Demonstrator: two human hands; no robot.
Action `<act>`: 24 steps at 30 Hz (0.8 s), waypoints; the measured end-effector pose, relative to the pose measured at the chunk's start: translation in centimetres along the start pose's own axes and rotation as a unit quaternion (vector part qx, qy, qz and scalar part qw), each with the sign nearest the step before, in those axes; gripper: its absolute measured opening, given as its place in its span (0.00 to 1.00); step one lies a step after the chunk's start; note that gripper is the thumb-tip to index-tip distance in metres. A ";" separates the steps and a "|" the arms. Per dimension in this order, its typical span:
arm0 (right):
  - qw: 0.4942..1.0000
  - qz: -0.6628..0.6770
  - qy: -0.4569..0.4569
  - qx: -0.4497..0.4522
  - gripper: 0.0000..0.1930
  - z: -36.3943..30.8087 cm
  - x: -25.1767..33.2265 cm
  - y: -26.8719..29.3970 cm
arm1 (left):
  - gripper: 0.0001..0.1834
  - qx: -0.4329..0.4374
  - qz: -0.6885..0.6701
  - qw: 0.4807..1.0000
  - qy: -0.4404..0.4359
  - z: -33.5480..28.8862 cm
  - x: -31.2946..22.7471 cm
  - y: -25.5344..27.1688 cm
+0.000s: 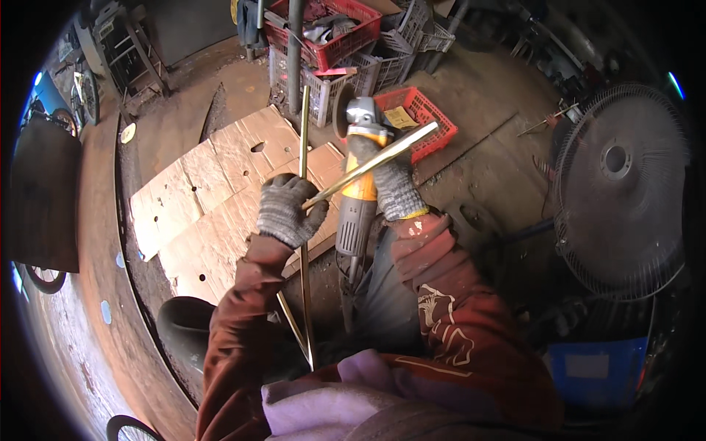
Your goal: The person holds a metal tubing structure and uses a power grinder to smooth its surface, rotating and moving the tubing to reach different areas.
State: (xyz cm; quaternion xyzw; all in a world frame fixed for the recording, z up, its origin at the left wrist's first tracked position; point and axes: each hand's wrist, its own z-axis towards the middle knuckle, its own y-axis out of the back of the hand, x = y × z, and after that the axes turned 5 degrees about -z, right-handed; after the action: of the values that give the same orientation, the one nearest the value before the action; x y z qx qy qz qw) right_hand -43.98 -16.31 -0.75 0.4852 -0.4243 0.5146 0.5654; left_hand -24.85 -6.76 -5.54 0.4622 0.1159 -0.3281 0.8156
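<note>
On the floor (478, 92) lies flattened cardboard (187, 184). Reaching past its right edge, a gold-coloured metal strip (397, 148) slants across an angle grinder (354, 224). The gloved left hand (287, 209) pinches the strip's lower end; the gloved right hand (396, 184) wraps the grinder. The step seems to be lining up strip and tool; the next move calls for steady grips clear of the disc (341, 110).

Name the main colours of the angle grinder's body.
Orange-yellow and grey; the angle grinder shows best in the head view.
</note>
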 end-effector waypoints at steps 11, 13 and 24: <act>0.985 0.157 0.060 -0.049 0.16 -0.6 -1.8 3.8 | 0.13 0.030 0.139 0.989 -0.049 0.1 7.5 4.8; 0.985 0.090 0.108 -0.100 0.17 -1.0 -0.9 5.0 | 0.11 0.044 0.184 0.981 -0.035 -0.4 8.2 4.9; 0.976 -0.058 0.207 0.034 0.34 -6.6 6.3 3.4 | 0.21 0.005 0.209 0.963 0.171 -3.6 12.4 7.8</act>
State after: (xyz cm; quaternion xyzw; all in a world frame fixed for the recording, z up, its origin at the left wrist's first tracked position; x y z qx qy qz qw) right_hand -46.76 -8.75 4.73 0.4107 -0.2513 0.5848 0.6528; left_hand -9.98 -6.26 -8.35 0.5291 0.1528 -0.0669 0.8320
